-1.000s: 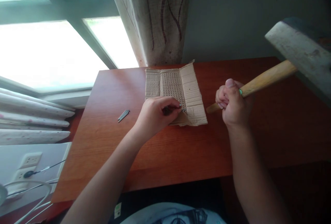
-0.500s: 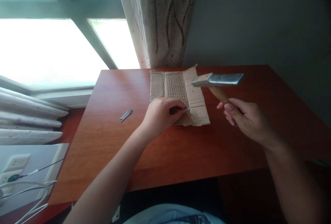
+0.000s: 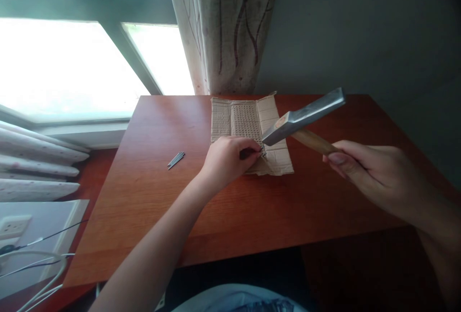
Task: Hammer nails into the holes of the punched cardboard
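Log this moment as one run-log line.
left hand: pinched over cardboard, contents unclear | right hand: gripping hammer by handle | hammer: aloft, tilted | nails: bunched on table, left of cardboard

Daylight is being let in through a window (image 3: 54,67), its panes being divided by a grey-green frame (image 3: 90,7). It is being edged by a curtain (image 3: 228,29) with dark wavy lines. A dark grey wall (image 3: 360,38) is being left in shade, and a sheen is being cast on the reddish-brown worktop (image 3: 144,216). Reddish floor (image 3: 93,168) is being bordered by a pale curtain (image 3: 32,158).
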Available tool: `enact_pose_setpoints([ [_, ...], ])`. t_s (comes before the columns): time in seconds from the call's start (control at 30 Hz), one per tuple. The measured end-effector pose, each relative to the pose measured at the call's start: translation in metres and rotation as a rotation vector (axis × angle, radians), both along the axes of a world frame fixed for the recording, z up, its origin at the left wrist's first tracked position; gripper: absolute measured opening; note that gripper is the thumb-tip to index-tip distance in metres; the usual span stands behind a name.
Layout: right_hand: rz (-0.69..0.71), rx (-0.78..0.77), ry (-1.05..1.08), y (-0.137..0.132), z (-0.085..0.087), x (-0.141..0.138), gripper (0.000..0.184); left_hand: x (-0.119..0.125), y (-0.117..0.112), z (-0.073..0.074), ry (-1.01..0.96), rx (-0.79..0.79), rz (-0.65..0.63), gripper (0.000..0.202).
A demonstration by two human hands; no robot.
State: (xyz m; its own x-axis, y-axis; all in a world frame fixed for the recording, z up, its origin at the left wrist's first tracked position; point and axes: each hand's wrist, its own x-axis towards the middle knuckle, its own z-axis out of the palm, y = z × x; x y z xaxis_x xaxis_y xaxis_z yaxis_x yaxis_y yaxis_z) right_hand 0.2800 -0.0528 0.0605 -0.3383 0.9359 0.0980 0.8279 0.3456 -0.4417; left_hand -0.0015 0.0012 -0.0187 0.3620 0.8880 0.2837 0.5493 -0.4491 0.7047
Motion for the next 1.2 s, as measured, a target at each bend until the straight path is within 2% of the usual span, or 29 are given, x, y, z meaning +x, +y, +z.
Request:
enact_pose_setpoints([
  [0.1,0.041,0.009,-0.034,0.0000,0.0015,-0.0045,0.036,0.0002,-0.0004,0.0013,0.028,0.003,0.007,0.006],
  [0.3,0.010,0.045,-0.044,-0.0010,0.0035,-0.0064,0.033,-0.0004,-0.0002,0.0007,0.018,-0.004,0.007,0.006],
  [0.7,0.053,0.038,-0.075,-0.0010,0.0025,-0.0070,0.033,-0.0004,-0.0002,0.0022,0.061,-0.009,0.009,0.006],
  [0.97,0.090,0.124,-0.047,-0.0003,0.0022,-0.0084,0.030,-0.0002,-0.0001,0.0025,0.046,-0.024,0.010,0.006],
  [1.2,0.059,0.107,-0.051,-0.0014,0.0045,-0.0080,0.032,-0.0011,0.0003,0.0027,0.050,-0.022,0.000,0.006],
])
